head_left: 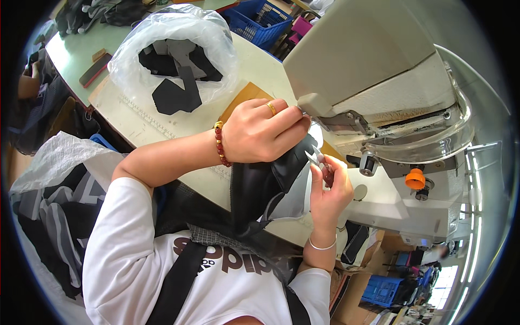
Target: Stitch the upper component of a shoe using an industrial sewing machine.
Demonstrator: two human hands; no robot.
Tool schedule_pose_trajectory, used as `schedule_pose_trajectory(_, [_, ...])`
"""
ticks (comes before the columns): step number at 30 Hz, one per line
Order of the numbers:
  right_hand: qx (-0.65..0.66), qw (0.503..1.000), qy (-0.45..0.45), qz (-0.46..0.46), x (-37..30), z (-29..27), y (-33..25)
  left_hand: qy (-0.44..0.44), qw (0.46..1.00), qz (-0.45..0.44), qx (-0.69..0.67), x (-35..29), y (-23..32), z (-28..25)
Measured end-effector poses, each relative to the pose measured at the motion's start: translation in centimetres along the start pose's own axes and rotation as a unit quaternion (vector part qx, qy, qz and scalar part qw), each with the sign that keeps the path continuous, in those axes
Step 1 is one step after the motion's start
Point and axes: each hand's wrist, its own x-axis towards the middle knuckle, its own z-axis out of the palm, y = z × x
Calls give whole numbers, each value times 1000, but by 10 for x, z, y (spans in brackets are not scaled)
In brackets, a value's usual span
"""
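My left hand (265, 130), with a ring and a beaded bracelet at the wrist, reaches up to the needle end of a sewing machine (368, 59). Its fingers are pinched together close to the machine's metal parts; what lies between them is too small to make out. In my right hand (333, 189) is a pair of thread snips (326, 172), blades apart and pointing up toward the left hand. Black fabric (254, 187) with a pale grey side hangs beneath both hands over the table's near edge, partly hidden by my left hand.
A clear plastic bag (127, 59) holding black cut pieces stands on the white table (146, 116). A white sack (43, 157) of black and grey pieces sits at my left. Beyond the table is a blue basket (260, 35). Another person's arm (30, 84) shows far left.
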Motion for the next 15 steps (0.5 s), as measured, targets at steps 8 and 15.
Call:
schedule_pose_trajectory(8, [1, 1000, -4, 7, -3, 0, 3, 29, 999, 5, 34, 1, -1, 6])
schedule_pose_trajectory(15, [18, 1000, -3, 12, -6, 1, 7, 19, 999, 5, 44, 2, 1, 4])
